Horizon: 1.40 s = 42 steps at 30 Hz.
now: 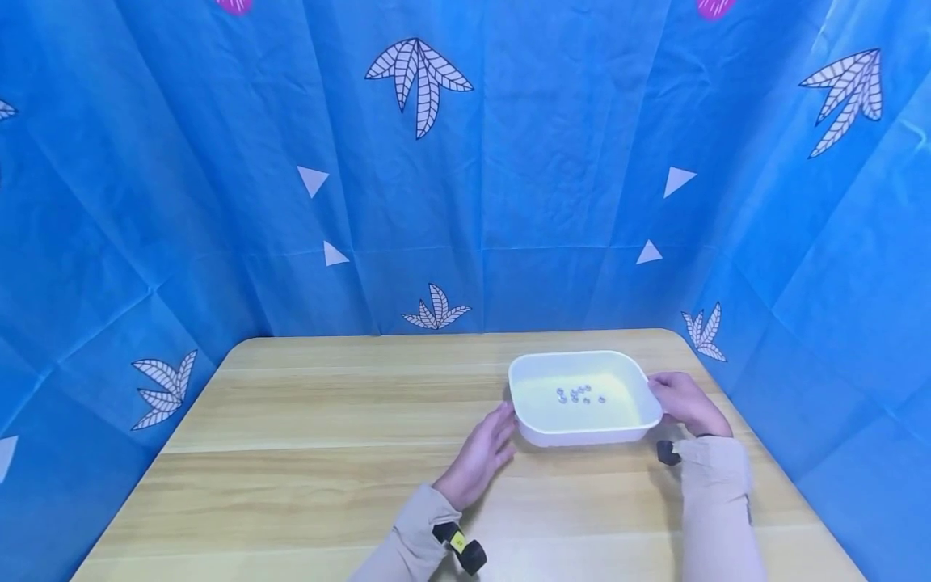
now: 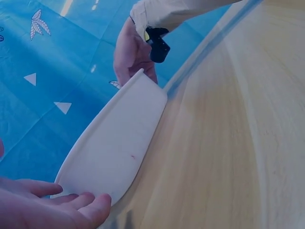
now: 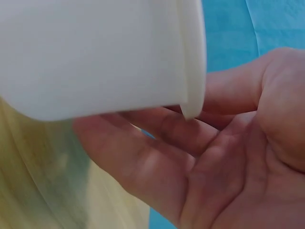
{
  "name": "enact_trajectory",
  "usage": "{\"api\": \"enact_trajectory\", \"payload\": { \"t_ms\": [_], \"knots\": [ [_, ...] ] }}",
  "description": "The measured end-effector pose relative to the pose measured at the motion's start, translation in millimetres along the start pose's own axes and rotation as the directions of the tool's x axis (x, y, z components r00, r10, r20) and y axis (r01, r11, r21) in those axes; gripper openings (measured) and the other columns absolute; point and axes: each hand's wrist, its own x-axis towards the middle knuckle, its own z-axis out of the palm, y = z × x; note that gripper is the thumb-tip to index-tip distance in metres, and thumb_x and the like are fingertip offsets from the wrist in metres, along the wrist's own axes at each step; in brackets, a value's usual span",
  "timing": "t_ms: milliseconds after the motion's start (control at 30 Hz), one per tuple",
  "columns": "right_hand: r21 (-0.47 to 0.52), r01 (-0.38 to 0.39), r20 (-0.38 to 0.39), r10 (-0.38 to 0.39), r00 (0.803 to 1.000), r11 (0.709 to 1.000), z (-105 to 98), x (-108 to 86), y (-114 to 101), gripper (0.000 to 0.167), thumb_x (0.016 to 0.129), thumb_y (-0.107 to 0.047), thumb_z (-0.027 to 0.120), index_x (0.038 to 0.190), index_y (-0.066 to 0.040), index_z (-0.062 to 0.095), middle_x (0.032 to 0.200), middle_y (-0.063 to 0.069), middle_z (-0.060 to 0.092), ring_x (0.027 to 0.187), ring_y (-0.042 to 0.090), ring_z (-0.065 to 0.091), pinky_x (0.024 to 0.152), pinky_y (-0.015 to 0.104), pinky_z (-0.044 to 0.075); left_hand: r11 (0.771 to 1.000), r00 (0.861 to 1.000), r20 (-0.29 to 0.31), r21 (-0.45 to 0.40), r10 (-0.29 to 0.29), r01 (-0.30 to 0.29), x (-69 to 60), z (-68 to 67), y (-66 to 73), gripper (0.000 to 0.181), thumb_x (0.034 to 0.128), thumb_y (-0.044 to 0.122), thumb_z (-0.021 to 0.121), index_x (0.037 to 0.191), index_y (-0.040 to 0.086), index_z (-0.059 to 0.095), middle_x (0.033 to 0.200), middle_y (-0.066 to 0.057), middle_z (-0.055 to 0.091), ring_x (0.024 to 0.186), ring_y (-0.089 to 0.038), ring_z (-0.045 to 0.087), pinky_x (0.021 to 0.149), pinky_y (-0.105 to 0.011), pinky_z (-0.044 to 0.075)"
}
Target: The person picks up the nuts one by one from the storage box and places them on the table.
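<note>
tray (image 1: 589,438): smooth plastic | tabletop (image 1: 305,453): wood-grained, smooth | curtain (image 1: 553,162): creased cloth, slight sheen

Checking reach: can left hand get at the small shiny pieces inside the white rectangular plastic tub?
Likely yes: the left hand is beside the white tub, and nothing covers the small shiny pieces; it need only lift over the side.

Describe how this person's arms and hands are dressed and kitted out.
The left hand and right hand are gloveless. Both arms wear pale, light-beige long sleeves. Each wrist carries a small black device; the left device shows a yellow label.
</note>
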Motion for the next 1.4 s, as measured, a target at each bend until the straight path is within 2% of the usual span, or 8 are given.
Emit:
{"api": "enact_trajectory", "payload": {
  "t_ms": [100, 200, 533, 800, 1067, 1400],
  "knots": [
    [0.008, -0.010, 0.020, 0.010, 1.000, 1.000, 2, 0.8, -2, 0.048, 0.109, -0.023, 0.044, 0.133, 0.017, 0.055, 0.118, 0.030, 0.068, 0.091, 0.022, 0.067, 0.074, 0.033, 0.060, 1.000, 1.000, -0.028, -0.005, -0.004, 0.004, -0.6, -2.1, 1.1, 0.076, 0.1100, 0.053, 0.029, 0.164, 0.001, 0.015, 0.172, -0.021, 0.016, 0.160, -0.042, 0.017, 0.130, -0.062, 0.016],
    [0.009, -0.010, 0.030, 0.010, 0.999, 1.000, 4, 2.5, -2, 0.047, 0.109, -0.022, 0.043, 0.132, 0.017, 0.055, 0.114, 0.027, 0.068, 0.089, 0.022, 0.065, 0.072, 0.034, 0.058, 1.000, 0.999, -0.045, -0.002, -0.007, 0.007, -1.2, -4.1, 2.3, 0.074, 0.1108, 0.051, 0.028, 0.163, 0.000, 0.015, 0.172, -0.022, 0.017, 0.160, -0.042, 0.017, 0.130, -0.061, 0.016],
    [0.068, 0.000, 0.069, -0.005, 0.998, 0.998, 12, 5.1, -6, 0.042, 0.108, -0.019, 0.046, 0.130, 0.015, 0.056, 0.091, 0.006, 0.066, 0.069, 0.011, 0.057, 0.059, 0.026, 0.052, 1.000, 0.996, -0.085, 0.011, -0.011, 0.012, -8.0, -11.0, 4.3, 0.077, 0.1099, 0.053, 0.031, 0.163, -0.001, 0.016, 0.171, -0.023, 0.018, 0.159, -0.043, 0.018, 0.130, -0.060, 0.017],
    [0.105, 0.023, 0.122, -0.035, 0.992, 0.994, 22, 7.7, -13, 0.040, 0.108, -0.017, 0.048, 0.129, 0.015, 0.056, 0.101, 0.012, 0.069, 0.086, 0.018, 0.063, 0.073, 0.032, 0.060, 1.000, 0.994, -0.112, 0.017, 0.006, -0.004, -20.8, -21.1, 3.8, 0.076, 0.1096, 0.053, 0.032, 0.163, 0.001, 0.017, 0.171, -0.024, 0.017, 0.159, -0.044, 0.016, 0.129, -0.062, 0.016],
    [0.122, 0.030, 0.157, -0.049, 0.986, 0.992, 32, 9.0, -22, 0.039, 0.109, -0.017, 0.046, 0.131, 0.014, 0.055, 0.106, 0.018, 0.068, 0.089, 0.021, 0.064, 0.079, 0.037, 0.060, 0.999, 0.991, -0.134, 0.046, 0.024, -0.018, -32.0, -31.2, 8.2, 0.073, 0.1106, 0.050, 0.030, 0.163, 0.000, 0.016, 0.172, -0.025, 0.013, 0.159, -0.045, 0.015, 0.129, -0.062, 0.017],
    [0.150, -0.002, 0.203, -0.029, 0.979, 0.989, 46, 11.1, -34, 0.043, 0.110, -0.016, 0.043, 0.138, 0.015, 0.048, 0.123, 0.028, 0.064, 0.103, 0.027, 0.068, 0.084, 0.036, 0.064, 0.999, 0.985, -0.173, 0.045, 0.027, -0.020, -49.9, -42.3, 12.3, 0.072, 0.1113, 0.046, 0.031, 0.163, -0.001, 0.016, 0.171, -0.025, 0.016, 0.159, -0.045, 0.017, 0.129, -0.060, 0.018]
  ]
}}
